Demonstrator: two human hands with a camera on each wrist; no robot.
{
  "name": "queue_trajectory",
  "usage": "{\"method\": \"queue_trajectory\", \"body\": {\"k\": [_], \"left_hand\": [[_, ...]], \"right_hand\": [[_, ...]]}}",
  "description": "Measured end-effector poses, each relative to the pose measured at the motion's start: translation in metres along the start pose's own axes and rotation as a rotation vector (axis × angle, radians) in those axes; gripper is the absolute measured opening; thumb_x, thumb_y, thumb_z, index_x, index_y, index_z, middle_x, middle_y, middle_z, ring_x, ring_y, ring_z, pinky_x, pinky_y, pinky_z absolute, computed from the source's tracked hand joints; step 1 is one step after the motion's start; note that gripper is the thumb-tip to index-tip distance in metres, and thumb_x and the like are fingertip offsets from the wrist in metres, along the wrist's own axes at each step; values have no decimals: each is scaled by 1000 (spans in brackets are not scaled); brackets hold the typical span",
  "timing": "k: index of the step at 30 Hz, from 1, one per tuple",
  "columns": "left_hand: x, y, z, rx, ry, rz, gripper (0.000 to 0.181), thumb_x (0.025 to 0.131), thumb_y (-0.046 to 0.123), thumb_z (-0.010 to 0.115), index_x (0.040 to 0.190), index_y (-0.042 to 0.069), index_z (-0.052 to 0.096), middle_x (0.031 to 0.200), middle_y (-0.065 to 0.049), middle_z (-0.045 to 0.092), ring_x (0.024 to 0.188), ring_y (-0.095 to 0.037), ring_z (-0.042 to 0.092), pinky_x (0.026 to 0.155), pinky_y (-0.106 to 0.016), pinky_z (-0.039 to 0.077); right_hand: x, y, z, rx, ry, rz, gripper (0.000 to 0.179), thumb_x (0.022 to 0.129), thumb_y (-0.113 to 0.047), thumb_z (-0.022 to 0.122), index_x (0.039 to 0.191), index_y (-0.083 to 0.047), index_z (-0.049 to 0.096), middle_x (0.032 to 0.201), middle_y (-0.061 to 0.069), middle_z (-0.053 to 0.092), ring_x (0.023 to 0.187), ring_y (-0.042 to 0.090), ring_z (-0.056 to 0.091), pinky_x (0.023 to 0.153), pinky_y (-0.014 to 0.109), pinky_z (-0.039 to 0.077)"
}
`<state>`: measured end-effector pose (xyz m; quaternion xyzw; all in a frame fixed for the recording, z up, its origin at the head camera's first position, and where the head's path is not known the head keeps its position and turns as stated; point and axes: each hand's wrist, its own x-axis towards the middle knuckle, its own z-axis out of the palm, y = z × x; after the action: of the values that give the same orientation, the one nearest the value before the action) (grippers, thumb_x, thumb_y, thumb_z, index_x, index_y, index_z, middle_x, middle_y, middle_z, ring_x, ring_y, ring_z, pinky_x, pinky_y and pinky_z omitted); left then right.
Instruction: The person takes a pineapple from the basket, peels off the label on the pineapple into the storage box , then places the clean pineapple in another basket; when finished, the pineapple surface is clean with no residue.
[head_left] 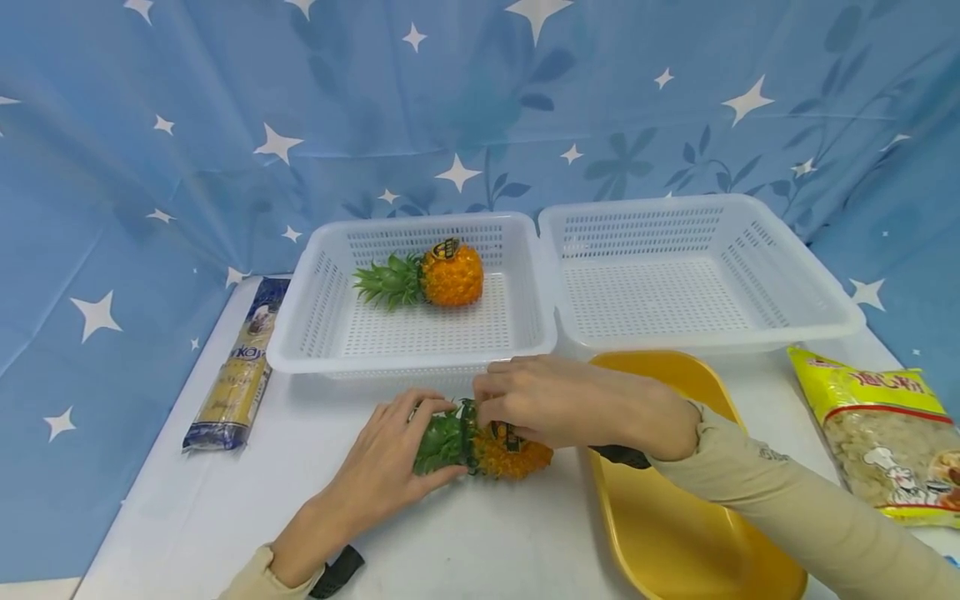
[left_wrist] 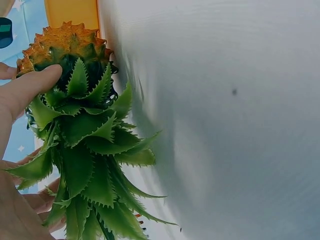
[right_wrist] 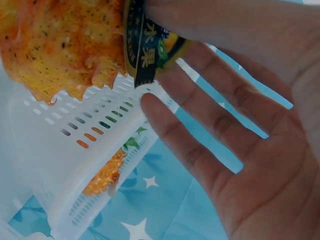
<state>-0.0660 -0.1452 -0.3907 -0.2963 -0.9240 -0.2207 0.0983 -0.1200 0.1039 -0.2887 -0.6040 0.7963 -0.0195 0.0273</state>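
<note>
A toy pineapple (head_left: 512, 454) with an orange body and green leaves lies on the white table in front of the baskets. My left hand (head_left: 397, 458) grips it round the leafy crown (left_wrist: 95, 150), the thumb lying where the leaves meet the body. From above, my right hand (head_left: 551, 404) pinches the black-and-gold label (right_wrist: 147, 47) on the orange body between thumb and fingertips. A second pineapple (head_left: 452, 275), with a similar label on it, lies on its side in the left white basket (head_left: 405, 362).
Beside that basket stands another white basket (head_left: 712, 340), with nothing inside. A yellow bin (head_left: 675, 533) sits under my right forearm. At the left edge lies a long pasta packet (head_left: 238, 367); a yellow-topped food bag (head_left: 885, 433) lies far right. A blue star-patterned cloth (head_left: 457, 100) hangs behind.
</note>
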Motion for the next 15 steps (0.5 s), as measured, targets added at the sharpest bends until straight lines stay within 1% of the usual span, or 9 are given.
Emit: {"method": "queue_trajectory", "body": {"k": [5,8,12,15], "left_hand": [[1,0,1,3,2,1,73,78,44,93,134,12,61,131,-6,60,116,-25,62,88,-45,51],[2,1,1,-1,-3,-7,72,78,43,93,134,12,62,131,-6,60,116,-25,61,88,-45,51],[1,1,0,-10,-13,-23,72,77,43,94,134,12,62,131,-6,60,116,-26,62,90,-46,51],[0,1,0,-13,-13,-25,73,77,42,94,135,11,62,131,-6,60,117,-27,62,91,-47,51]], "right_hand": [[-2,-1,0,-19,43,-18,15,93,-1,77,100,-13,76,97,-3,64,88,13,59,82,25,55],[-5,-2,0,-31,66,-32,12,95,-3,76,98,-14,75,96,-5,64,87,12,57,80,23,54],[-7,-4,-1,-31,99,-41,11,98,-4,73,96,-15,75,95,-6,65,86,10,56,76,21,52],[-9,-5,-1,-45,111,-37,13,97,-3,74,94,-16,75,94,-6,65,84,9,57,74,20,53]]}}
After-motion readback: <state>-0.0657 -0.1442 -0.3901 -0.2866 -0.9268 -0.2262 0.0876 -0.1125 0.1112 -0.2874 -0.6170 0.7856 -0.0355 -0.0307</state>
